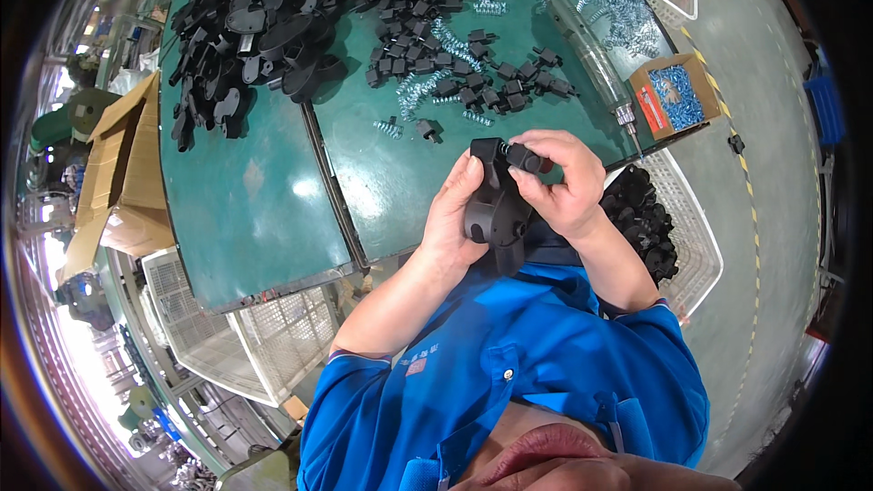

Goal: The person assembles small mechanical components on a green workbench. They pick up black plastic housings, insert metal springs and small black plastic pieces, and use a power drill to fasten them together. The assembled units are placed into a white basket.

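- Left hand (452, 209): fingers and thumb clamped around the black casing (496, 218); the casing is held in front of the chest, just off the near table edge.
- Right hand (566, 180): thumb and fingers pinched on one small black block (526, 159); one spring (505, 150) shows between block and casing.
- Handling, judged by eye: casing likely light, stiff plastic, smooth enough to slip; grip it around the narrow neck, clear of the top end; block likely light and hard, pinch by its sides; spring likely to push back or jump if the pinch loosens.
- Table (255, 209), count: one heap of casings (259, 14); one spread of blocks (409, 41); one main pile of springs (623, 14), others scattered; pieces overlap, too many to count.
- Right side: one power screwdriver (591, 55); one small box (701, 82) of screws (675, 100), uncountable; one white basket (711, 264) of black parts (641, 223).
- Left side: one open carton (109, 173); at least one white basket (282, 345).
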Demonstrator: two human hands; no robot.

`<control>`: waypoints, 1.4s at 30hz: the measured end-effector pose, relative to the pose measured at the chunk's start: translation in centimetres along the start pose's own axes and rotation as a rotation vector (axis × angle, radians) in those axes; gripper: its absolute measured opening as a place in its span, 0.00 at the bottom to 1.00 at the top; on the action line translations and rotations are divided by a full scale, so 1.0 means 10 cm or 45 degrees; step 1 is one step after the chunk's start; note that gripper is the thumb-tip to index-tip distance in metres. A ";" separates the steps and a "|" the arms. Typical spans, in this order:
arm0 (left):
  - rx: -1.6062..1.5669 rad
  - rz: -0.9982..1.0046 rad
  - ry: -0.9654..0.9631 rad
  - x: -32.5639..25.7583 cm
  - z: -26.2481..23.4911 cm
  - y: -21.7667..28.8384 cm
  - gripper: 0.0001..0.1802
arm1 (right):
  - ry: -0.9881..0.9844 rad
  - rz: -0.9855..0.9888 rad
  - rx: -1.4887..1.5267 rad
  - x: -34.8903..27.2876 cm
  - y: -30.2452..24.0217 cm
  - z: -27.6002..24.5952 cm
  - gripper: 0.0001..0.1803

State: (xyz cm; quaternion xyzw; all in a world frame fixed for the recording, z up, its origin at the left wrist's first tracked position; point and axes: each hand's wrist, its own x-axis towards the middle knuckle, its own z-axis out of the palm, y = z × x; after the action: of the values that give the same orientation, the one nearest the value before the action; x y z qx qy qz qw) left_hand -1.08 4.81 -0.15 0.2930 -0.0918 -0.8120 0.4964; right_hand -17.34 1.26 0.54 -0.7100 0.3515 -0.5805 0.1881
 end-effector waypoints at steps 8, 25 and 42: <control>0.016 0.029 -0.079 -0.03 0.06 0.06 0.25 | -0.085 0.158 -0.076 0.06 -0.13 -0.07 0.17; 0.351 0.166 -0.103 -0.19 -0.06 0.34 0.22 | -0.623 0.104 -0.382 0.27 -0.44 -0.05 0.15; 2.582 0.665 -0.214 0.27 0.02 0.46 0.22 | -0.627 -0.101 -0.793 -0.24 0.38 -0.01 0.12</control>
State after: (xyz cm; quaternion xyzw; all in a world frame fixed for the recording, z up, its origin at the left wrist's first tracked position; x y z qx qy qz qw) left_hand 1.36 0.18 1.04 0.4854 -0.8233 -0.2402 0.1701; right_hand -18.63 0.42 -3.64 -0.8640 0.4274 -0.2653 0.0199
